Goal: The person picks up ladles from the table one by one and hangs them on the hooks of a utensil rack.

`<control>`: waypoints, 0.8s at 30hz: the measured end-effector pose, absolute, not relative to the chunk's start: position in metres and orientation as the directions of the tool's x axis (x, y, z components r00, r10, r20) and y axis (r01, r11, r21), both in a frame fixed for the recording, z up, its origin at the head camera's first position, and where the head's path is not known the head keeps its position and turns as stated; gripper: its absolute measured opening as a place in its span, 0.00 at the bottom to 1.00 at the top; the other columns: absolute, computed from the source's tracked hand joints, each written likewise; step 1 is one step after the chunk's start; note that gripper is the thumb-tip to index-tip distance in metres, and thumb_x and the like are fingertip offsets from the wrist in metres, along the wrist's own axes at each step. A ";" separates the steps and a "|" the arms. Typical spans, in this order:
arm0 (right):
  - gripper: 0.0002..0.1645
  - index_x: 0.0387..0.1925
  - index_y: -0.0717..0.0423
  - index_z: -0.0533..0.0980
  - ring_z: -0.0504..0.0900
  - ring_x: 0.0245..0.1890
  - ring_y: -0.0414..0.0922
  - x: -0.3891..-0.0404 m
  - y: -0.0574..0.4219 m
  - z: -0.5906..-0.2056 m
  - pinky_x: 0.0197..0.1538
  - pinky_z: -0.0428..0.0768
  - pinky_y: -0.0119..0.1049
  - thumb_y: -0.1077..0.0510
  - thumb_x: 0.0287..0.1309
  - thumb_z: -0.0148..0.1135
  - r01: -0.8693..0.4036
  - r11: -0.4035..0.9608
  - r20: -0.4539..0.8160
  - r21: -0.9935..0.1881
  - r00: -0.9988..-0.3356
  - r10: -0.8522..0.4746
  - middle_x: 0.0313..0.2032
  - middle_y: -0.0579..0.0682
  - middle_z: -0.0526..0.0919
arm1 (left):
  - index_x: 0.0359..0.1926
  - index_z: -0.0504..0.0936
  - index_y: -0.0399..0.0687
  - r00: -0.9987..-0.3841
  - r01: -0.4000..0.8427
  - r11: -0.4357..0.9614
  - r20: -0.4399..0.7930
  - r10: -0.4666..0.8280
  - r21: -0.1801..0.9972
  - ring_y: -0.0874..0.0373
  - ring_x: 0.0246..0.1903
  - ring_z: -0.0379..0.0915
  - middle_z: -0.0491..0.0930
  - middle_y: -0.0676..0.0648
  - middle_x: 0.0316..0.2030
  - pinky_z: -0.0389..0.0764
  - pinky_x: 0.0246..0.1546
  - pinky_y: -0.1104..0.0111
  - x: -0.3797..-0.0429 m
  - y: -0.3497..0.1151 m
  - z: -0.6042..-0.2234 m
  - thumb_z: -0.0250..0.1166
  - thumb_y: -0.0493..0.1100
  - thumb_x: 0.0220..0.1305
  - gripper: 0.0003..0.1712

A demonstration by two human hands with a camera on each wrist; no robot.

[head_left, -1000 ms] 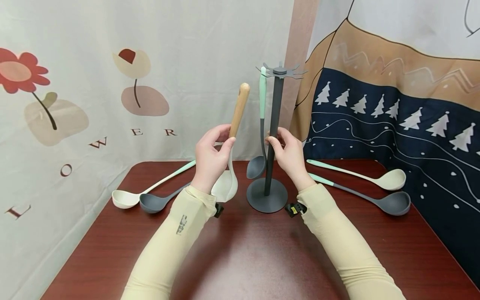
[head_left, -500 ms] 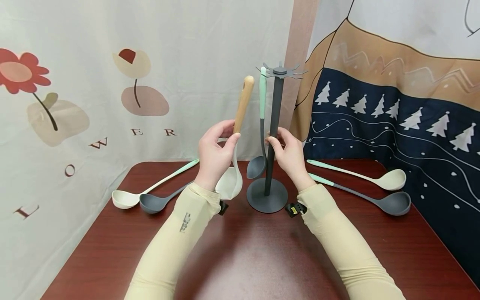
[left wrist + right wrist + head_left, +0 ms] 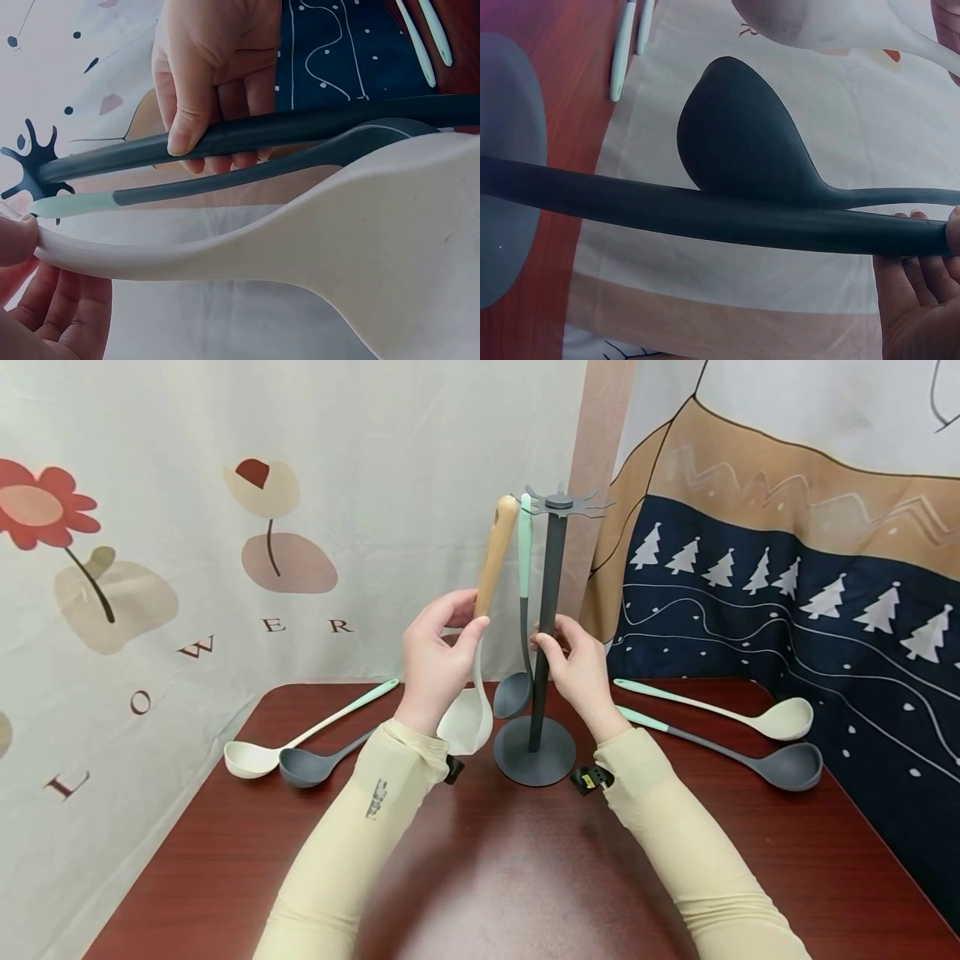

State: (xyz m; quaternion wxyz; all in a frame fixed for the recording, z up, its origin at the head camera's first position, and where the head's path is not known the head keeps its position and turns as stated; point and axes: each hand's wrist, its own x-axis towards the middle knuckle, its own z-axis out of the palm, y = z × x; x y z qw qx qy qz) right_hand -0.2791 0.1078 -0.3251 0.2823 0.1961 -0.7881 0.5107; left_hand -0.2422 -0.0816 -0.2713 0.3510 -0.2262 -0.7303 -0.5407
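Observation:
My left hand (image 3: 441, 656) pinches a white ladle (image 3: 467, 720) with a wooden handle (image 3: 496, 556), low on the handle where wood meets white. The ladle is held upright, bowl down, its handle top close beside the rack's hook ring. My right hand (image 3: 573, 664) grips the post of the dark grey utensil rack (image 3: 551, 585) at mid-height. From a hook on the rack's left hangs a grey ladle (image 3: 513, 695) with a mint handle, between the post and the white ladle. In the right wrist view its bowl (image 3: 742, 135) lies right along the post.
On the table's left lie a white ladle (image 3: 251, 760) and a grey ladle (image 3: 306, 767). To the right are another white ladle (image 3: 783, 719) and grey ladle (image 3: 787, 767), mint handles toward the middle. Printed curtains (image 3: 420, 460) hang behind the reddish-brown table (image 3: 525, 877).
My left hand has carried the wooden-handled ladle up and to the right, closer to the rack's hooks. The right hand keeps its hold on the post.

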 end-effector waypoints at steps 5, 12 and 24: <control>0.10 0.46 0.59 0.80 0.84 0.38 0.47 -0.278 0.108 -0.325 0.45 0.82 0.44 0.58 0.68 0.61 -0.599 0.401 0.648 -0.693 -0.762 -0.019 0.35 0.54 0.86 | 0.52 0.84 0.38 -0.637 0.720 0.324 0.770 -0.044 0.614 0.55 0.37 0.80 0.84 0.42 0.40 0.84 0.35 0.62 -0.242 -0.078 -0.269 0.69 0.32 0.61 0.16; 0.09 0.45 0.60 0.80 0.85 0.38 0.47 -0.278 0.108 -0.324 0.46 0.83 0.43 0.59 0.67 0.62 -0.598 0.400 0.647 -0.694 -0.762 -0.016 0.35 0.54 0.86 | 0.51 0.84 0.38 -0.632 0.724 0.324 0.774 -0.040 0.608 0.55 0.36 0.80 0.84 0.42 0.39 0.84 0.34 0.63 -0.245 -0.072 -0.268 0.69 0.32 0.61 0.16; 0.09 0.45 0.60 0.80 0.85 0.38 0.47 -0.278 0.108 -0.324 0.46 0.83 0.44 0.60 0.67 0.62 -0.590 0.403 0.640 -0.700 -0.768 -0.013 0.35 0.54 0.86 | 0.51 0.85 0.39 -0.650 0.708 0.338 0.759 -0.031 0.620 0.56 0.35 0.80 0.84 0.43 0.39 0.84 0.34 0.64 -0.247 -0.066 -0.268 0.70 0.34 0.61 0.16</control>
